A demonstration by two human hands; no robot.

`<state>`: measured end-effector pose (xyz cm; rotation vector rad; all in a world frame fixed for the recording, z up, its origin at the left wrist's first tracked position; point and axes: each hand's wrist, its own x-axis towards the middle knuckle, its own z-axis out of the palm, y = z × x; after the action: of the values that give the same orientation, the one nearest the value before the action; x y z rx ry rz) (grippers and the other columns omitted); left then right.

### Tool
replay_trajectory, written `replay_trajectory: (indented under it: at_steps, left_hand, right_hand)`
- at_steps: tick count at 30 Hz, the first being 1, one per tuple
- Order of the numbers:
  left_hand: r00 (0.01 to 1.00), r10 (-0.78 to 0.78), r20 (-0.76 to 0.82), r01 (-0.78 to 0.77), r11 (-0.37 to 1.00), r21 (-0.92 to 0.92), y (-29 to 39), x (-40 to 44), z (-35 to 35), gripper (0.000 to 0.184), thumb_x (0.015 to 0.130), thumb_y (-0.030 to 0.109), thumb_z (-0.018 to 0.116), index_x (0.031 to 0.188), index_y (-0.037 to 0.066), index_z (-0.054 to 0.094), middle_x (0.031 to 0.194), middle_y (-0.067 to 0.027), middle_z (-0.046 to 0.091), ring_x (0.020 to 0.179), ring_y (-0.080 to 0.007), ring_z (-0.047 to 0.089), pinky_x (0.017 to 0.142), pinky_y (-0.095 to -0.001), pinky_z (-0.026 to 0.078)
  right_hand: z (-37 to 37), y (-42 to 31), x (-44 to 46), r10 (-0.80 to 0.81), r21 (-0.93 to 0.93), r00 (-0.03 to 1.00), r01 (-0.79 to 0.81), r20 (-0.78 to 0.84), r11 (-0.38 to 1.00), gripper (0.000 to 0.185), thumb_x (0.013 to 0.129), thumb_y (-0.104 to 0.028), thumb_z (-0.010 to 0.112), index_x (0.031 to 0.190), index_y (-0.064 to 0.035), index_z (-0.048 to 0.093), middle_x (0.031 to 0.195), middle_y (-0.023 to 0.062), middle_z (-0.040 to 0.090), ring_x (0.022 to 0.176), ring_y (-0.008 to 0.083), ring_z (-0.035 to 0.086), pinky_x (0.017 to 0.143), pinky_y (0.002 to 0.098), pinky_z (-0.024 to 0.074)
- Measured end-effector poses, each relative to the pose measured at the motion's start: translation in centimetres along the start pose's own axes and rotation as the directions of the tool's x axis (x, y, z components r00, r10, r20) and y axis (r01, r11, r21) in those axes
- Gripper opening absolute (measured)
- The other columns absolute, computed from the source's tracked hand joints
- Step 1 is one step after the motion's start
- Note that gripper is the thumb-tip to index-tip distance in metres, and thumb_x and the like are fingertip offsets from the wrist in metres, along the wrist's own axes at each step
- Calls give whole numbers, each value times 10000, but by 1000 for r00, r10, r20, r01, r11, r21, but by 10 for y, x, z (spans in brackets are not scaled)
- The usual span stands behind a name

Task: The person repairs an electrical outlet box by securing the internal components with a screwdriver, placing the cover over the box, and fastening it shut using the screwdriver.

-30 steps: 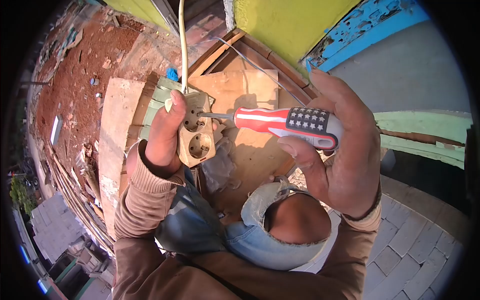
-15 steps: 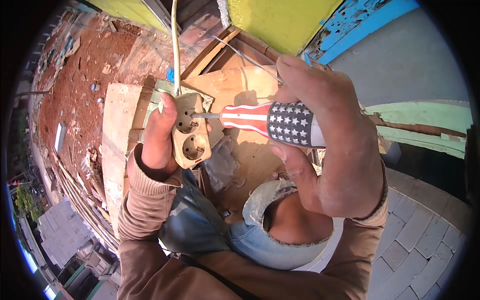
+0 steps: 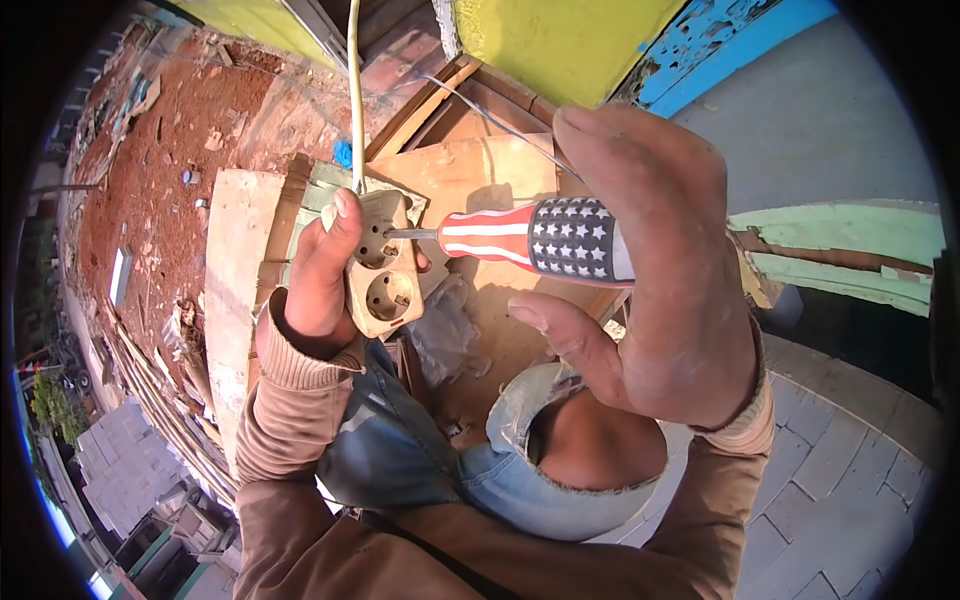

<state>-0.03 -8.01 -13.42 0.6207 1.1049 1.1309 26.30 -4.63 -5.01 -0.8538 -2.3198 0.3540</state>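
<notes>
My left hand (image 3: 325, 265) is closed around a worn, cream-coloured socket block (image 3: 388, 262) with two round outlets, thumb on its near side and a fingertip at the far edge. A screwdriver (image 3: 530, 238) with a red-and-white striped, star-patterned handle points left, its metal tip at the upper outlet. My right hand (image 3: 660, 270) curves loosely about the handle's rear end, which its fingers and palm hide. Its thumb stands apart, below the handle. A pale cable (image 3: 355, 95) runs up from the block's top end.
Below the hands are a plywood board (image 3: 490, 165), a crumpled clear plastic bag (image 3: 440, 330) and my jeans-clad legs (image 3: 400, 430). A thin grey wire (image 3: 490, 118) passes behind the right hand. Red soil with debris (image 3: 170, 150) lies left, grey paving (image 3: 830, 460) right.
My right thumb has come away from the handle and the fingers have loosened. The screwdriver's handle has turned slightly, its tip still at the upper outlet. The left hand keeps its hold.
</notes>
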Motion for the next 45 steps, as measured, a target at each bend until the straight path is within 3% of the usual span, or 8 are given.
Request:
replay_trajectory:
  at_steps: [10, 16, 19, 22, 28, 34, 37, 45]
  left_hand:
    - [1000, -19, -14, 19, 1000, 6, 0, 0, 4, 518, 1022, 492, 509, 1098, -19, 551, 853, -166, 689, 697, -228, 713, 586, -333, 589]
    - [999, -35, -6, 35, 999, -2, 2, 0, 4, 513, 1022, 499, 506, 1090, -8, 547, 832, -150, 681, 685, -224, 707, 574, -329, 583]
    - [1000, -30, -1, 30, 1000, 0, 1, -1, 6, 504, 1021, 494, 511, 1096, -4, 542, 830, -151, 680, 684, -225, 706, 575, -329, 584]
    - [1000, -16, -5, 16, 1000, -7, 0, -1, 6, 496, 1020, 486, 519, 1101, -2, 538, 836, -155, 680, 693, -227, 708, 577, -327, 584]
    - [999, -35, -30, 34, 999, -30, 2, -2, 9, 490, 1020, 476, 528, 1093, -8, 544, 858, -162, 683, 727, -232, 718, 577, -314, 579]
    - [999, -37, -33, 37, 999, 7, 2, -2, 7, 513, 1021, 490, 519, 1087, -18, 557, 853, -159, 685, 712, -216, 708, 578, -310, 572]
    - [999, -37, -7, 37, 999, 22, -1, 0, 4, 533, 1021, 503, 508, 1076, -23, 573, 838, -149, 683, 688, -205, 699, 578, -310, 570]
    - [997, -64, -46, 65, 998, 16, 0, -2, 3, 584, 1016, 539, 490, 1087, -34, 585, 829, -141, 681, 676, -202, 696, 585, -309, 571]
  right_hand:
    - [4, 13, 1, -243, 0, 961, 245, -131, 969, 704, 781, -173, 850, 1320, 90, 482, 1131, 225, 631, 887, 287, 683, 776, 357, 550]
    - [6, 0, -6, -56, -129, 998, 53, -20, 990, 653, 782, -130, 823, 1301, 86, 490, 1170, 219, 621, 891, 285, 681, 786, 355, 549]
    - [4, 8, 1, -276, 23, 953, 281, -123, 959, 650, 799, -153, 824, 1298, 90, 486, 1216, 218, 609, 849, 285, 685, 770, 353, 554]
    - [-1, -8, -3, -36, 68, 999, 35, 20, 997, 655, 801, -160, 824, 1307, 83, 486, 1256, 225, 587, 813, 280, 681, 757, 354, 556]
    - [3, 11, 1, -266, -62, 962, 262, -65, 963, 668, 817, -183, 817, 1318, 63, 451, 1260, 219, 588, 836, 289, 686, 757, 382, 565]
    - [5, 1, -2, -36, -36, 998, 34, -57, 999, 620, 757, -103, 814, 1279, 28, 507, 1208, 187, 614, 843, 333, 662, 749, 367, 556]
    - [7, 13, 4, -292, -89, 938, 279, -185, 956, 588, 738, -102, 814, 1247, 11, 543, 1135, 176, 638, 805, 332, 650, 701, 350, 541]
    - [-4, -3, -7, -82, -20, 993, 84, 80, 996, 514, 718, -70, 808, 1171, 1, 577, 980, 159, 597, 802, 321, 625, 662, 383, 514]
